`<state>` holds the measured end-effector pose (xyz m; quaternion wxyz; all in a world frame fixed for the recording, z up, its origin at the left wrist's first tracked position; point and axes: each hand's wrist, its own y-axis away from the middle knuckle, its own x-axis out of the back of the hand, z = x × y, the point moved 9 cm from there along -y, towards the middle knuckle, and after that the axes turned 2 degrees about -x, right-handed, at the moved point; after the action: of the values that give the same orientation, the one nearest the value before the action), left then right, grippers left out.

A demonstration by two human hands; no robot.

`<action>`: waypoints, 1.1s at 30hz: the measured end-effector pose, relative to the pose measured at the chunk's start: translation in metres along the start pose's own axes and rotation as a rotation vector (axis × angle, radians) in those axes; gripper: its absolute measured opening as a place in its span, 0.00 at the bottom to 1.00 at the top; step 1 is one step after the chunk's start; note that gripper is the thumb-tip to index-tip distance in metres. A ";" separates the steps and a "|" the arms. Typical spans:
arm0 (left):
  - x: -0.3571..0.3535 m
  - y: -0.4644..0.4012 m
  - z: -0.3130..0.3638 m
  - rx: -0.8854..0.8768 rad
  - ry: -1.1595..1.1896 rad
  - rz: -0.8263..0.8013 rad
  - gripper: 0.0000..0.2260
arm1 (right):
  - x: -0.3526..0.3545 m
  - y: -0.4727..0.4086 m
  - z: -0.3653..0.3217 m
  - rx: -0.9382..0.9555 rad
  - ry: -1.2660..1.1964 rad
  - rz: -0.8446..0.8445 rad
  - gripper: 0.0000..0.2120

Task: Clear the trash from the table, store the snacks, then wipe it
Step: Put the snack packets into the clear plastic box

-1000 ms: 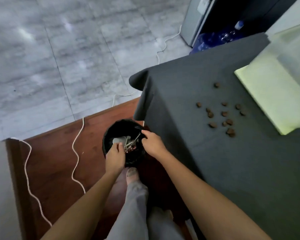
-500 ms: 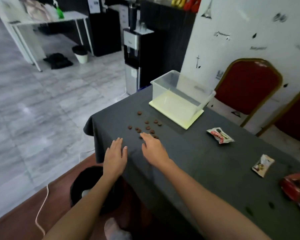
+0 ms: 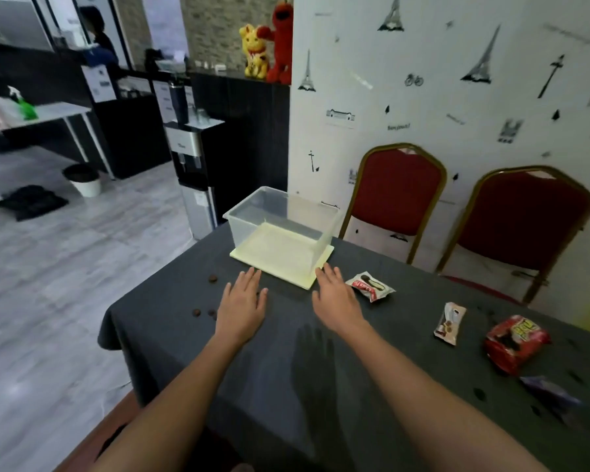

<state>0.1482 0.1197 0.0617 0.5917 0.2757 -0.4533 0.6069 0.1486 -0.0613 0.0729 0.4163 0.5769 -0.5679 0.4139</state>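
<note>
Both hands are being held flat above the dark tabletop (image 3: 191, 338), nothing being grasped: the left hand (image 3: 242, 305) with fingers straight, near the left edge, and the right hand (image 3: 334, 299) likewise released, just before the clear plastic box (image 3: 280, 229). The box is being carried on a pale yellow lid (image 3: 239, 255) toward the far left corner. Brown crumbs (image 3: 213, 279) are lying scattered by the left hand. A snack packet (image 3: 370, 287) is lying just right of the right hand; a small sachet (image 3: 450, 323) and a red bag (image 3: 515, 342) are lying toward the right edge.
</note>
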 end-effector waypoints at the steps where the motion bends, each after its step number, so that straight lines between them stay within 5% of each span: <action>1: -0.001 -0.011 0.003 -0.010 -0.001 0.000 0.22 | 0.004 -0.007 0.004 -0.015 -0.001 0.014 0.27; 13: 0.016 -0.181 -0.037 0.013 -0.067 -0.003 0.23 | 0.033 -0.117 0.018 -0.232 -0.110 0.115 0.28; 22: -0.013 -0.275 -0.092 0.035 -0.094 -0.216 0.26 | 0.015 -0.177 0.026 -0.445 -0.097 0.074 0.31; 27: -0.024 -0.294 -0.104 0.047 0.119 -0.302 0.29 | 0.006 -0.180 0.048 -0.764 -0.592 0.305 0.35; 33: -0.030 -0.309 -0.126 0.175 0.298 -0.348 0.13 | -0.004 -0.174 0.065 -0.948 -0.992 0.259 0.11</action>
<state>0.4774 0.1814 0.0494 0.7215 0.3073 -0.2522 0.5669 0.3234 -0.1203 0.0472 0.2619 0.3815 -0.8746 -0.1447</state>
